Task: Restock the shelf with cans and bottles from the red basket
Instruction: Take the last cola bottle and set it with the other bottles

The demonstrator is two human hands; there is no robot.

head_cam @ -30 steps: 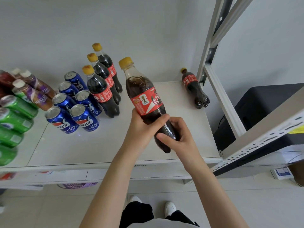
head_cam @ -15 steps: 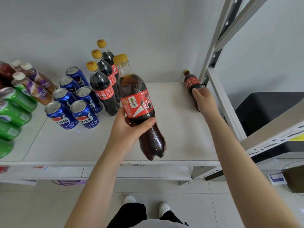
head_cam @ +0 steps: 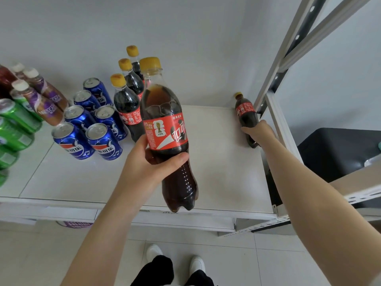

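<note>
In the fingers of the left hand (head_cam: pixel 148 164), the big bottle (head_cam: pixel 165 112) is dark brown, red-labelled with white script, yellow-capped. The small bottle (head_cam: pixel 244 110) in the right hand (head_cam: pixel 259 133) matches. Left of the fingers: blue cans (head_cam: pixel 103 145), green cans (head_cam: pixel 16 120).

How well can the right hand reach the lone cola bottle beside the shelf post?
Probably yes: the right hand holds the lone cola bottle low down, and nothing stands between them.

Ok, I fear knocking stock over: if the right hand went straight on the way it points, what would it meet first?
The lone cola bottle by the shelf post: the right hand seems to grip it, thumb across its front. Beyond lies probably the wall; depth is unclear.
</note>
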